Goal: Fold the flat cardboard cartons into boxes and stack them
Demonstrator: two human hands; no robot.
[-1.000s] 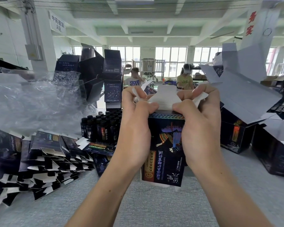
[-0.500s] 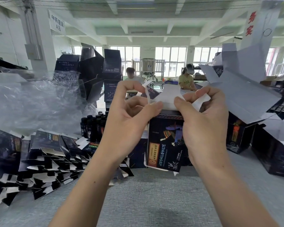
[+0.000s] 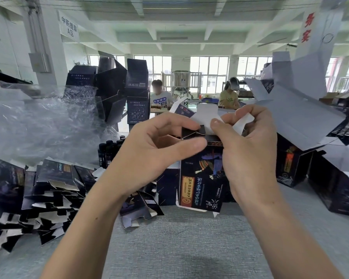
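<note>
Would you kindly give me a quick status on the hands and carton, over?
Left hand pinches dark flap. Right hand grips white flap. Carton opened out, top end not yet closed. Flat cartons piled left, out of the way.

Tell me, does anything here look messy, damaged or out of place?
The flat cartons at the left lie in a slumped, uneven heap, not a neat stack, and one stray carton lies tipped on the table beside it. The box pinched by the left hand and right hand looks undamaged.

Flat cartons [image 3: 48,190] lie heaped on the left of the bench [image 3: 179,248]; bottles [image 3: 107,152] stand behind them; folded boxes [image 3: 338,190] sit on its right.
</note>
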